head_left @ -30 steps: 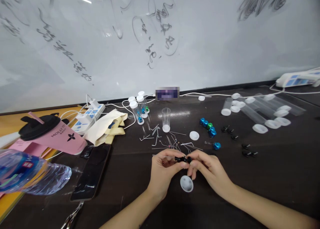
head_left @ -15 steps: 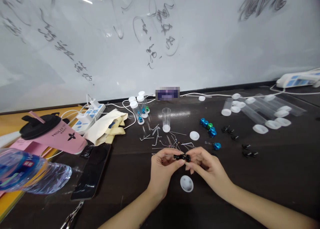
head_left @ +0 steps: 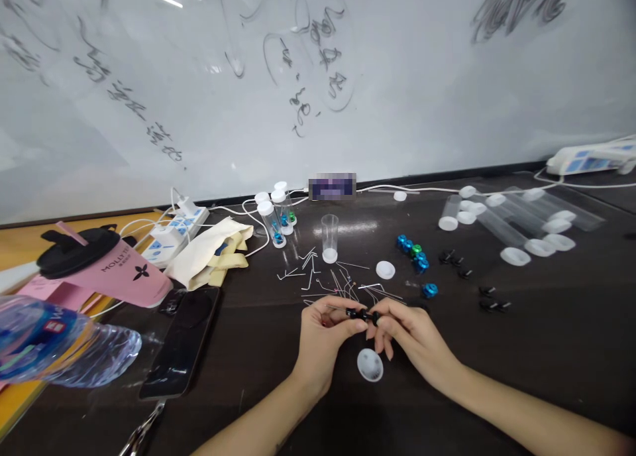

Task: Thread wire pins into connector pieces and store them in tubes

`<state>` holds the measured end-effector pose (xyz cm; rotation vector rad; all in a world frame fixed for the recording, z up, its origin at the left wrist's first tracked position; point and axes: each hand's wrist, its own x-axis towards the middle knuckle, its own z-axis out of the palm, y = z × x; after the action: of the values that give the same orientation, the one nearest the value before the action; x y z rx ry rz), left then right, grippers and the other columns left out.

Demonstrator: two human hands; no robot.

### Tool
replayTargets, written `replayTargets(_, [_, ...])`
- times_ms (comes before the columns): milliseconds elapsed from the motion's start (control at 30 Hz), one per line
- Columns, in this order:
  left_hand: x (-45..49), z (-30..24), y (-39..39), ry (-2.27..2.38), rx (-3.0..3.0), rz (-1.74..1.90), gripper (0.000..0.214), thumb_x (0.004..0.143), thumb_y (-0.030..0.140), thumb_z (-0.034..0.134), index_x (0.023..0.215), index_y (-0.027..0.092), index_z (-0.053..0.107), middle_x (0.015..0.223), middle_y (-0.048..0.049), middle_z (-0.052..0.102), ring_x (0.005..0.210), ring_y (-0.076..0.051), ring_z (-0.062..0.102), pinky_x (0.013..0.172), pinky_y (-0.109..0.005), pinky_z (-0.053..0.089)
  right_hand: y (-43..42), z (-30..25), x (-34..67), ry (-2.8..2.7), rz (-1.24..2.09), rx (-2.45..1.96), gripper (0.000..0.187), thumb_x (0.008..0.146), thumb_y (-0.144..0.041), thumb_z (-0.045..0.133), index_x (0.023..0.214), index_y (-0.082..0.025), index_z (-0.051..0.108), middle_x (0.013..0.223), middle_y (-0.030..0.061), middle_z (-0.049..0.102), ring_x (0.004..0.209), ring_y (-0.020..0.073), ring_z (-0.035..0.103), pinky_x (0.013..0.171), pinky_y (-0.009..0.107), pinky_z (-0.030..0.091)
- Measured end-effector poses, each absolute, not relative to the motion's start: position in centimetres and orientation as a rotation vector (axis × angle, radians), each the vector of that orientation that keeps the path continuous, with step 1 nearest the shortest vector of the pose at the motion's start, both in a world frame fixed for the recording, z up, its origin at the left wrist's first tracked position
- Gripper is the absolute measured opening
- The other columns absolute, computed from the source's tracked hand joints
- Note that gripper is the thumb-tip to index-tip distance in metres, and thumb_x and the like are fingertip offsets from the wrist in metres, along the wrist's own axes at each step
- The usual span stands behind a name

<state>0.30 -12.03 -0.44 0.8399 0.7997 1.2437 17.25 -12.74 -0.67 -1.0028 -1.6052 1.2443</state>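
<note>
My left hand [head_left: 320, 340] and my right hand [head_left: 410, 333] meet over the dark table [head_left: 546, 350], each pinching one end of a small black part [head_left: 362, 315]. A white cap [head_left: 370, 365] lies on the table just below my fingers. Bent metal wires [head_left: 330, 280] are scattered right behind my hands. An open clear vial [head_left: 329, 238] stands upright past the wires, with another white cap [head_left: 385, 270] to its right. Blue and green metal nuts [head_left: 415, 254] and small black parts [head_left: 454, 260] lie to the right.
At the left lie a phone [head_left: 181, 340], a water bottle [head_left: 54, 346], a pink cup [head_left: 114, 270], a cloth bag [head_left: 211, 254] and a power strip [head_left: 176, 234]. Capped vials [head_left: 275, 221] stand at the back. Clear tubes with caps [head_left: 517, 221] lie at the right. A whiteboard rises behind.
Both hands have drawn slightly closer together on the black part and shifted a little away from me; nothing else on the table has moved.
</note>
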Motion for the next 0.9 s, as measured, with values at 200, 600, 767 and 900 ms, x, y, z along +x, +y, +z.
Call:
replayTargets(200, [0.24, -0.48, -11.78, 0.846, 0.821, 1.306, 0.022, 0.063, 0.009, 0.083, 0.081, 0.018, 0.074, 0.081, -0.0019, 0.077, 0.073, -0.011, 0.069, 0.073, -0.020, 0.053, -13.02, -0.72, 17.30, -1.528, 1.217, -0.954, 0.031, 0.101, -0.040, 0.038, 0.115, -0.019, 0.057, 0.081, 0.0045, 0.067, 0.059, 0.0138, 0.064, 0.051, 0.026, 0.052])
replayTargets(600, [0.25, -0.50, -11.80, 0.858, 0.821, 1.314, 0.020, 0.064, 0.011, 0.082, 0.082, 0.017, 0.074, 0.081, -0.0038, 0.076, 0.075, -0.014, 0.069, 0.074, -0.024, 0.054, -13.02, -0.83, 17.51, -1.489, 1.182, -0.894, 0.033, 0.102, -0.036, 0.039, 0.117, -0.019, 0.063, 0.084, 0.0059, 0.069, 0.063, 0.0147, 0.066, 0.056, 0.028, 0.054])
replayTargets(767, [0.21, -0.51, -11.76, 0.843, 0.820, 1.314, 0.020, 0.065, 0.010, 0.082, 0.081, 0.018, 0.074, 0.082, -0.0027, 0.076, 0.077, -0.014, 0.069, 0.076, -0.024, 0.053, -13.07, -0.83, 17.47, -1.492, 1.191, -0.879, 0.033, 0.102, -0.035, 0.039, 0.114, -0.019, 0.065, 0.084, 0.0060, 0.069, 0.063, 0.0145, 0.065, 0.057, 0.028, 0.054])
replayTargets(900, [0.23, -0.55, -11.76, 0.839, 0.817, 1.309, 0.020, 0.064, 0.010, 0.082, 0.082, 0.018, 0.074, 0.083, -0.0029, 0.077, 0.077, -0.014, 0.069, 0.076, -0.024, 0.053, -13.15, -0.93, 17.48, -1.476, 1.192, -0.874, 0.034, 0.102, -0.036, 0.039, 0.118, -0.019, 0.063, 0.085, 0.0063, 0.069, 0.064, 0.0150, 0.066, 0.057, 0.028, 0.055])
